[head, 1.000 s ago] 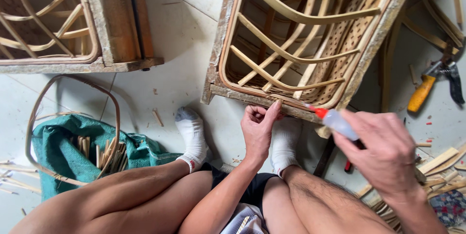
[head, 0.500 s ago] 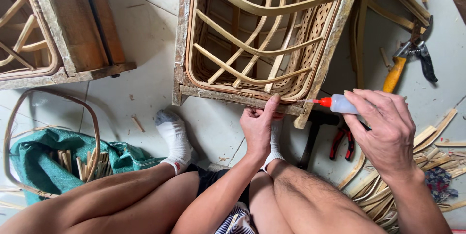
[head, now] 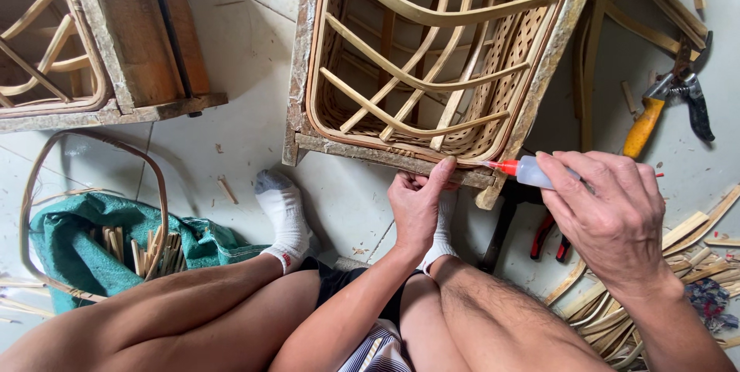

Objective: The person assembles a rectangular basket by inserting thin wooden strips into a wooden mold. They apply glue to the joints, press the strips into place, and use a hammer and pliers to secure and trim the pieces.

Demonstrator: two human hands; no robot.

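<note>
I am seated on a pale tiled floor [head: 247, 56], looking down past my bare legs and white socks. My left hand [head: 416, 206] presses on the near wooden edge of a woven rattan frame [head: 432, 71], thumb and forefinger pinched together on the rim; whatever lies between them is too small to make out. My right hand [head: 613, 214] is closed around a small clear glue bottle [head: 532, 171], whose red nozzle points left and nearly touches the frame's rim just beside my left fingertips. Most of the bottle is hidden inside my fist.

The frame's far end is cut off by the top of the picture. A second frame [head: 100, 56] stands at upper left, also cut off. A green sack [head: 85, 245] of short sticks sits by my left leg under a rattan hoop. Pruning shears with an orange handle [head: 663, 106] lie at right. Red-handled pliers [head: 547, 237] are half hidden beneath my right hand. Cane strips [head: 678, 245] pile up at lower right.
</note>
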